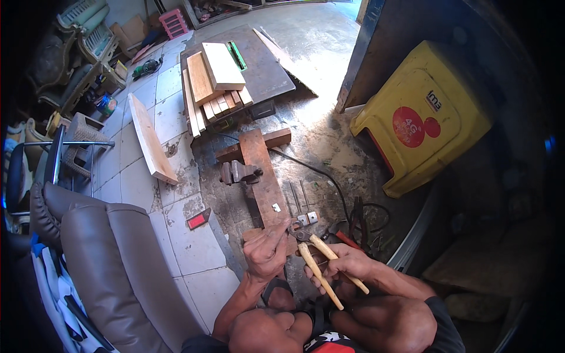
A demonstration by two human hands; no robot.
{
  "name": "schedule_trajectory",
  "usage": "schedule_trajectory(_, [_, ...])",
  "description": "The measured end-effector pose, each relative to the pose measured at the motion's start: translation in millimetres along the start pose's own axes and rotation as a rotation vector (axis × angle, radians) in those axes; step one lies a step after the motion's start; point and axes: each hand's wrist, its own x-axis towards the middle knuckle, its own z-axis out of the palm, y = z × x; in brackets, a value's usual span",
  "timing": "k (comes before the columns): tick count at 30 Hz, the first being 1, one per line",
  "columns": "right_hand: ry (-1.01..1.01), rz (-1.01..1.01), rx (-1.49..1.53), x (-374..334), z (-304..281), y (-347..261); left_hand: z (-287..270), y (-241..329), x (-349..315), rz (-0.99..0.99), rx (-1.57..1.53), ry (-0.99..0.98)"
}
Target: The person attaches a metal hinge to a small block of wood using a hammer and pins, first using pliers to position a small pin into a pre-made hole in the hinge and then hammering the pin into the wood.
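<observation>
Low in front of me, my right hand (pixel 348 263) is closed around a pair of pliers (pixel 318 274) with long pale-yellow handles, which stand apart. The pliers' dark jaws point up and left toward my left hand (pixel 265 253). Its thumb and forefinger are pinched together beside the jaws; whatever they hold is too small to make out. Just beyond the jaws lies a silvery metal clamp piece (pixel 308 219), with two thin rods reaching away from it. Under and ahead of my left hand runs a narrow wooden bench (pixel 263 185), with a metal vise (pixel 240 172) on its left side.
Planks (pixel 220 67) are stacked on a dark low table (pixel 273 79) ahead. A yellow plastic stool (pixel 421 117) lies tipped at right. Black cable (pixel 321 170) crosses the floor. A board (pixel 150 141), a red-and-black object (pixel 198 219) and a brown padded seat (pixel 112 259) are at left.
</observation>
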Motion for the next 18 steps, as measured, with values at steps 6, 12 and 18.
schedule_trajectory(6, [-0.014, -0.029, 0.012, -1, 3, 2, 2, 2, 1, 0.017, -0.003, 0.011])
schedule_trajectory(12, [-0.004, -0.029, -0.012, 2, 8, 2, 2, 3, -1, -0.013, -0.001, 0.020])
schedule_trajectory(18, [0.013, -0.040, -0.014, -2, 8, 2, 3, 1, -2, 0.011, -0.001, -0.043])
